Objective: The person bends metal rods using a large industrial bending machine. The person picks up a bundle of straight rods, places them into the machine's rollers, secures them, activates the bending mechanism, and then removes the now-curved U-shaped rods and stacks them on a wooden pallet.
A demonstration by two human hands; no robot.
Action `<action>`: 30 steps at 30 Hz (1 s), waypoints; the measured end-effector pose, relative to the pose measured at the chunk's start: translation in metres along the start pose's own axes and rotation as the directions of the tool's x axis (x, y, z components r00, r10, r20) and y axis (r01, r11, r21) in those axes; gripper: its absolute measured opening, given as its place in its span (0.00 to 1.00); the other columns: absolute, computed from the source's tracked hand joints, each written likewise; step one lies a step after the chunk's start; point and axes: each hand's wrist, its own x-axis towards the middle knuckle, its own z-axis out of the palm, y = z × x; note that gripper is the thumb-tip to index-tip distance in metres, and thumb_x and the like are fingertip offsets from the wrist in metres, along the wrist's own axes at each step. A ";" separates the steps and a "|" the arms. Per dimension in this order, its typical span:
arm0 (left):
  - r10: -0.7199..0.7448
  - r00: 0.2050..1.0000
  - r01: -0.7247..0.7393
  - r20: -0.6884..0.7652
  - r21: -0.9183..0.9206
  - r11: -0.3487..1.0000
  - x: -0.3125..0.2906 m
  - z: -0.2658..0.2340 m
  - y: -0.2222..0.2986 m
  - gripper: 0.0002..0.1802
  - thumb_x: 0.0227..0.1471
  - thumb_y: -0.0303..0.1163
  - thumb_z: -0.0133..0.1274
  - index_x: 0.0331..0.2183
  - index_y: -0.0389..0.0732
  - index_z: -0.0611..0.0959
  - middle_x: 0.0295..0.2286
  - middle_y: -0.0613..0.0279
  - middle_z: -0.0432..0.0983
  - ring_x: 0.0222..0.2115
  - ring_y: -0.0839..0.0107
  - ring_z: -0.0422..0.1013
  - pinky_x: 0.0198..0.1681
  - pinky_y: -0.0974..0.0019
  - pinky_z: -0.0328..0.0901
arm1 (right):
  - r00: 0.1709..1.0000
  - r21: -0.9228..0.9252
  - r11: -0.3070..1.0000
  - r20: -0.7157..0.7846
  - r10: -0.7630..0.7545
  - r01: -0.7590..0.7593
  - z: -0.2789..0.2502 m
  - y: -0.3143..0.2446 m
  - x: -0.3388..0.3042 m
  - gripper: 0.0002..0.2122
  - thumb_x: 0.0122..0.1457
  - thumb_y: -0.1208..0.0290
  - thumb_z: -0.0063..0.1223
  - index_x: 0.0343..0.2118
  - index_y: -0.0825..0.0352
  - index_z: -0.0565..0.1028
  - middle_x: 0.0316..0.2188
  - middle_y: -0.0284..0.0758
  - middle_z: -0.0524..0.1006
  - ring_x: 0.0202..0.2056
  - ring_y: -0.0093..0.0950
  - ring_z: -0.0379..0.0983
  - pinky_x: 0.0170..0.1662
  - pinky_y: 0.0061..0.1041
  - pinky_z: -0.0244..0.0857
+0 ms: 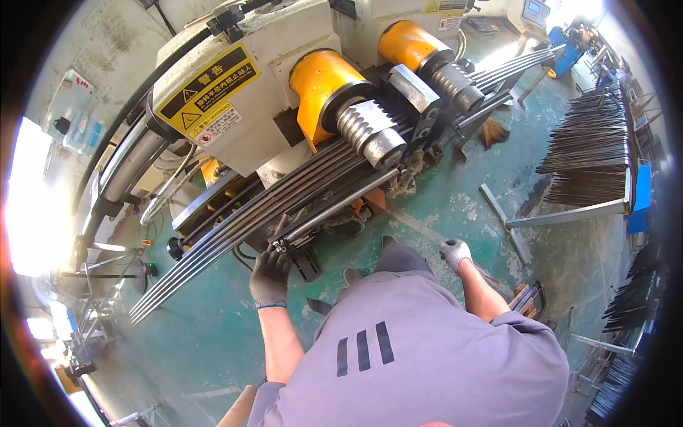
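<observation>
My left hand [270, 279], in a grey-and-white work glove, is raised to the near end of a spring-wrapped bar [334, 208] on the front of the machine. Its fingers curl away from view at that end, and what they grip is hidden. Above it, several long metal rods [235, 233] lie side by side, slanting under two ridged steel rollers [371, 134] with orange housings [324, 82]. My right hand [455, 254], also gloved, hangs over the floor to the right, apart from the machine. Its fingers are curled closed, with nothing visible in them.
The cream machine body [235, 135] with yellow warning labels stands ahead. At right, a metal rack [569, 213] carries many dark thin rods [587, 149]. A broom head [493, 132] rests by the machine's far end. A small box [528, 300] sits on the green floor [192, 341].
</observation>
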 end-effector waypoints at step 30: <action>-0.475 0.216 -0.640 0.853 -0.244 -0.729 0.036 -0.110 -0.351 0.22 0.67 0.39 0.53 0.51 0.30 0.78 0.46 0.46 0.80 0.46 0.56 0.76 0.53 0.54 0.69 | 0.750 0.657 0.428 -0.337 -0.570 0.620 -0.026 -0.323 -0.011 0.19 0.70 0.65 0.53 0.56 0.74 0.76 0.48 0.33 0.80 0.49 0.23 0.72 0.57 0.25 0.64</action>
